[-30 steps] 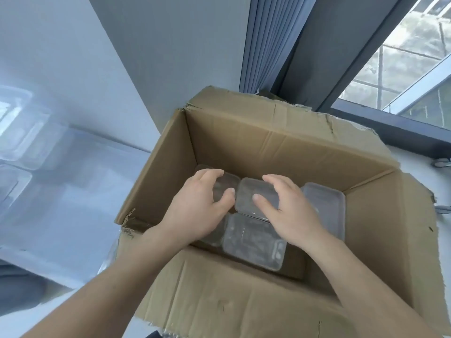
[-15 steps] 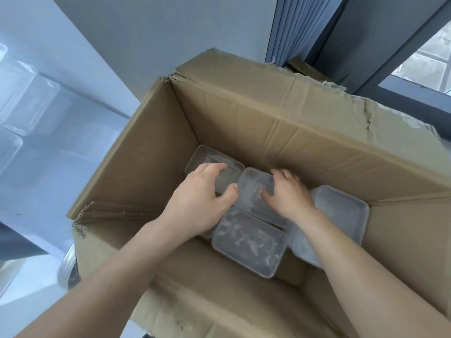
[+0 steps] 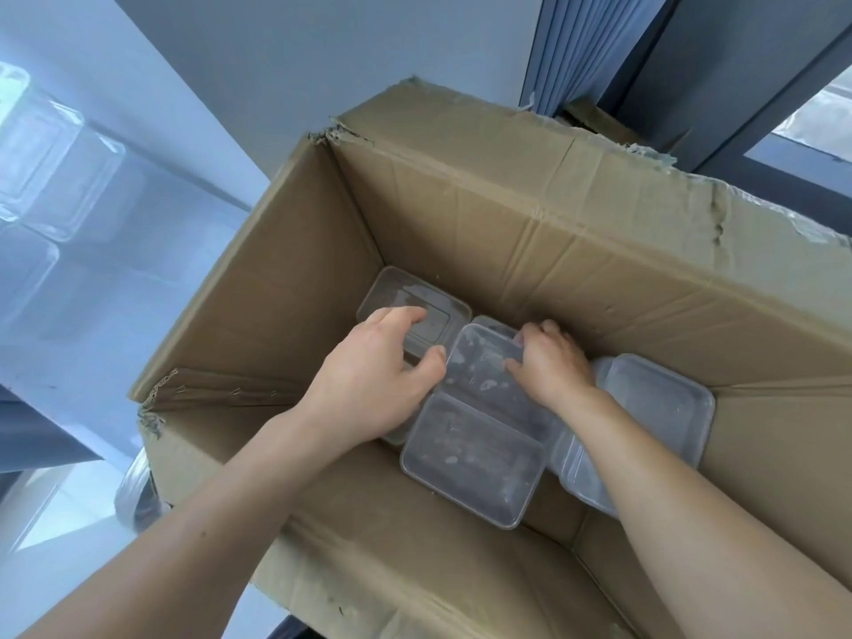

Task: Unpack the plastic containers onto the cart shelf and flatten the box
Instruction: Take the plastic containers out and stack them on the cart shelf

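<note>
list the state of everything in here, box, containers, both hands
cardboard box, open, not flattened
middle container, in box, gripped by right hand
far left container, in box, under left hand's fingers
near container, lying in box, untouched
right container, in box, partly under right forearm
left hand, fingers curled over far left container, thumb at middle container's edge
right hand, fingers curled over middle container's far edge

In cardboard box (image 3: 461, 214): central container (image 3: 479, 362) between left hand (image 3: 373, 385) and right hand (image 3: 551, 366), behind near container (image 3: 470, 458), left of right container (image 3: 654, 403).
</note>
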Available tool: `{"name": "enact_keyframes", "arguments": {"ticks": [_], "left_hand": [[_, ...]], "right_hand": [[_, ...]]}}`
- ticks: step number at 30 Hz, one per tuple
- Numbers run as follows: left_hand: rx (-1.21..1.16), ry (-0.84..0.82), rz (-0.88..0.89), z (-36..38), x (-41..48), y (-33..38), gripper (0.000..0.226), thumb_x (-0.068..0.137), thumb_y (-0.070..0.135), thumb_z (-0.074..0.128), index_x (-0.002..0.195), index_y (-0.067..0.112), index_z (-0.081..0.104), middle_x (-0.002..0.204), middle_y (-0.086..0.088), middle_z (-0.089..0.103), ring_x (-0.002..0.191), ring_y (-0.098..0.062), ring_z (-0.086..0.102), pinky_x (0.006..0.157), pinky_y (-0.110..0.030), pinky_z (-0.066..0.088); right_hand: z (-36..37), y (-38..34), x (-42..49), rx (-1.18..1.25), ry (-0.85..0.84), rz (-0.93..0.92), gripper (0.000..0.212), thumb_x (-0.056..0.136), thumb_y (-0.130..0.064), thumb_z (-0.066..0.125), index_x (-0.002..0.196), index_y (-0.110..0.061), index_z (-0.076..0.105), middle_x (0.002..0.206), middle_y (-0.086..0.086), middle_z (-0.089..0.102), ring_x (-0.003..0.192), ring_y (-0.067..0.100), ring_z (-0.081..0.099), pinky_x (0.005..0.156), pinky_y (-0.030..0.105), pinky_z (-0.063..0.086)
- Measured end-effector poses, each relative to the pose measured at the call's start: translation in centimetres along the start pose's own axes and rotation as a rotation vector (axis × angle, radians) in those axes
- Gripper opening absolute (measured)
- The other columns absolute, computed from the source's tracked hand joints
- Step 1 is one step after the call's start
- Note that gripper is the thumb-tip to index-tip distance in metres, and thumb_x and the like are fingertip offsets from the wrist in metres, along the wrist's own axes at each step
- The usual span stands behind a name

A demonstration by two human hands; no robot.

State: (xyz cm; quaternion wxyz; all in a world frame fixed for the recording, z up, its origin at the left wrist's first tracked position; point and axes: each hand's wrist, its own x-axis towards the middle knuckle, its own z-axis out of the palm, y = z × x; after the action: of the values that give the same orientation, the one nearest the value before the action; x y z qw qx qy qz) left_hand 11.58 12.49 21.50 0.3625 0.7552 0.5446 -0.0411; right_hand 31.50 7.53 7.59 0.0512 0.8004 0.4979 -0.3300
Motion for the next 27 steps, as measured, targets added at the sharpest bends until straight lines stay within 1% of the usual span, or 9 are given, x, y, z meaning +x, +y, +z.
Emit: {"name": "enact_keyframes", "arguments": {"ticks": [3, 6, 10, 14, 16, 18, 19, 22, 27], "left_hand": [[-0.007, 0.014, 0.008, -0.3, -0.3, 0.2, 0.055, 0.097, 0.041, 0.052, 0.146, 0.019, 0.043, 0.149, 0.003, 0.045, 0.133, -0.013, 0.045, 0.107, -0.032, 0.040], [-0.005, 0.027, 0.014, -0.8, -0.7, 0.1, 0.056, 0.097, 0.041, 0.052, 0.147, 0.019, 0.042, 0.148, 0.002, 0.045, 0.134, -0.013, 0.044, 0.105, -0.030, 0.039], [-0.032, 0.080, -0.006, -1.8, -1.4, -0.4, 0.059, 0.096, 0.042, 0.052, 0.148, 0.018, 0.041, 0.149, 0.002, 0.045, 0.134, -0.012, 0.045, 0.106, -0.030, 0.038], [-0.115, 0.163, -0.062, -3.1, -2.3, -1.5, 0.063, 0.095, 0.047, 0.052, 0.149, 0.018, 0.037, 0.148, 0.003, 0.047, 0.132, -0.014, 0.047, 0.109, -0.034, 0.038], [-0.229, 0.175, -0.085, -3.8, -2.7, -1.9, 0.063, 0.095, 0.047, 0.051, 0.149, 0.018, 0.038, 0.144, 0.005, 0.052, 0.126, -0.011, 0.052, 0.106, -0.033, 0.042], [-0.430, 0.142, -0.101, -4.4, -3.2, -2.2, 0.051, 0.097, 0.047, 0.050, 0.141, 0.022, 0.048, 0.126, 0.011, 0.064, 0.109, -0.004, 0.061, 0.097, -0.026, 0.048], [-0.536, 0.123, -0.105, -4.6, -3.5, -2.3, 0.044, 0.096, 0.050, 0.050, 0.132, 0.026, 0.056, 0.116, 0.012, 0.068, 0.103, -0.003, 0.064, 0.095, -0.030, 0.050], [-0.790, 0.131, -0.122, -5.1, -4.0, -2.5, 0.036, 0.086, 0.050, 0.048, 0.110, 0.033, 0.068, 0.107, 0.008, 0.073, 0.103, -0.015, 0.069, 0.097, -0.050, 0.052], [-1.010, 0.149, -0.116, -5.7, -4.2, -3.0, 0.039, 0.092, 0.051, 0.047, 0.118, 0.031, 0.067, 0.119, -0.002, 0.070, 0.107, -0.024, 0.070, 0.093, -0.055, 0.053]], "right_hand": [[-0.5, -0.3, -0.5, 0.120, -0.017, 0.014, 0.027, 0.094, -0.036, 0.063, 0.111, -0.017, 0.054, 0.119, 0.009, 0.062, 0.109, 0.031, 0.059, 0.083, 0.036, 0.047], [-1.9, -1.0, -1.5, 0.141, 0.061, -0.003, 0.018, 0.096, -0.034, 0.060, 0.100, -0.020, 0.050, 0.105, 0.007, 0.067, 0.097, 0.031, 0.062, 0.069, 0.033, 0.040], [-4.5, -2.9, -3.7, 0.257, 0.205, -0.047, 0.017, 0.094, -0.035, 0.062, 0.096, -0.021, 0.053, 0.090, -0.001, 0.064, 0.093, 0.030, 0.061, 0.070, 0.034, 0.041], [-7.2, -4.9, -6.7, 0.563, 0.320, -0.114, 0.017, 0.091, -0.033, 0.067, 0.090, -0.022, 0.054, 0.084, -0.014, 0.059, 0.084, 0.013, 0.060, 0.073, 0.029, 0.041], [-8.6, -6.1, -8.4, 0.711, 0.359, -0.139, 0.017, 0.089, -0.032, 0.070, 0.090, -0.022, 0.056, 0.083, -0.012, 0.062, 0.075, -0.001, 0.058, 0.068, 0.017, 0.040], [-9.5, -7.3, -9.8, 0.820, 0.373, -0.166, 0.017, 0.089, -0.031, 0.071, 0.089, -0.021, 0.057, 0.083, -0.009, 0.065, 0.069, -0.007, 0.058, 0.063, 0.006, 0.039], [-9.8, -7.9, -10.4, 0.859, 0.372, -0.180, 0.017, 0.089, -0.031, 0.071, 0.089, -0.021, 0.057, 0.084, -0.007, 0.066, 0.069, -0.008, 0.058, 0.063, 0.004, 0.040], [-10.2, -9.4, -11.7, 0.899, 0.360, -0.222, 0.018, 0.088, -0.034, 0.071, 0.088, -0.022, 0.058, 0.084, -0.004, 0.070, 0.071, -0.002, 0.061, 0.065, 0.005, 0.042], [-9.9, -11.0, -12.7, 0.966, 0.331, -0.294, 0.022, 0.084, -0.033, 0.075, 0.086, -0.014, 0.063, 0.075, -0.003, 0.068, 0.063, -0.003, 0.057, 0.063, 0.009, 0.044]]}}
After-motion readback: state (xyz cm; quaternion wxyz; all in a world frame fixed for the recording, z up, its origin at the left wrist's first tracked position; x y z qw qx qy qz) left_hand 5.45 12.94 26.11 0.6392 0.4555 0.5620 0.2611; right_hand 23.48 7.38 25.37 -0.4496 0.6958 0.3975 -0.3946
